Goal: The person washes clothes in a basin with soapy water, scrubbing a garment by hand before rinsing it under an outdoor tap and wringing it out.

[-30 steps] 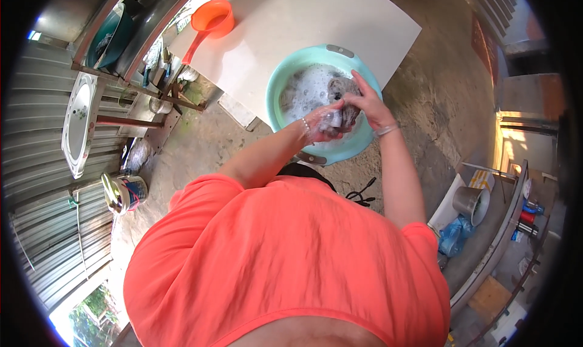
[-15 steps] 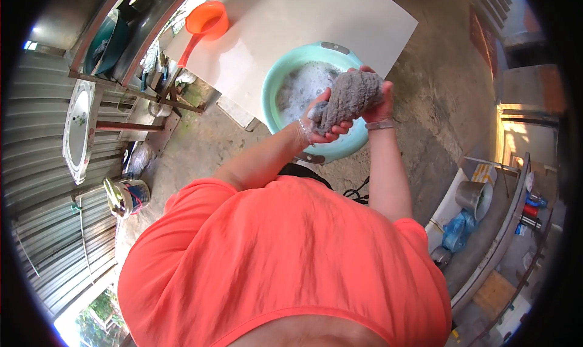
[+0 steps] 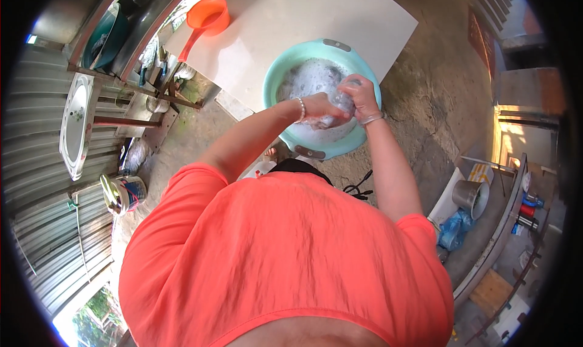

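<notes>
Before you, a round mint-green basin [image 3: 271,92] of foamy water [image 3: 305,77] overlaps the near edge of a white tabletop [image 3: 303,13]. Over its right half, your left hand [image 3: 322,108] and right hand [image 3: 361,95] close together around a soapy greyish bundle [image 3: 337,98]. Your fingers look curled around it, though suds and blur hide how tightly.

The slick foam could let the bundle slip and splash. Water squeezed towards the right rim could run over onto the floor [image 3: 419,116]. What supports the basin is unclear; if it overhangs the tabletop, leaning on its near side could tip it.
</notes>
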### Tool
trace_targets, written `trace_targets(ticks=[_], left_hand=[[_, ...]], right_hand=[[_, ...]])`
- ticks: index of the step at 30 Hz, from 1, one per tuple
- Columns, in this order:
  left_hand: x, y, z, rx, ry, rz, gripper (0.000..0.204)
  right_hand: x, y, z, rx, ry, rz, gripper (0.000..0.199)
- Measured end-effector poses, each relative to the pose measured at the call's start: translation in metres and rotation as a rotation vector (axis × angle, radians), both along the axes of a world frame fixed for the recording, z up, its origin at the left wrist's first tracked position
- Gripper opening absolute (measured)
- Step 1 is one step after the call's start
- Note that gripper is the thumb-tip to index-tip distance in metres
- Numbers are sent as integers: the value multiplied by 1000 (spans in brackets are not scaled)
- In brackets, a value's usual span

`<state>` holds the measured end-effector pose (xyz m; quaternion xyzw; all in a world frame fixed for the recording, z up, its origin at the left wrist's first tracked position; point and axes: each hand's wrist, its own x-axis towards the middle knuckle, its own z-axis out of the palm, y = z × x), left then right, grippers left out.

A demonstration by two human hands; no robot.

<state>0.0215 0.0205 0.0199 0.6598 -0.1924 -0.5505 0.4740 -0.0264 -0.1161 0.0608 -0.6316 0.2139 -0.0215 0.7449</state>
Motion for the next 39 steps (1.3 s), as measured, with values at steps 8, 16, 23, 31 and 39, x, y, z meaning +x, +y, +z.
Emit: trace_targets(ticks=[8,16,23,31,39], left_hand=[[-13,-14,56,377,-654,-169,41],[21,3,70,-233,-174,-3,52],[34,7,65,-336,600,572,45],[20,-5,73,-845,804,957,38],[-19,-24,83,-358,-981,770,22]], right_hand=[[10,2,-10,-715,40,-85,15],[19,0,56,-125,20,69,18],[25,23,99,-850,-467,-86,18],[2,45,68,-112,-437,-485,21],[-25,16,-13,848,-40,-213,36]])
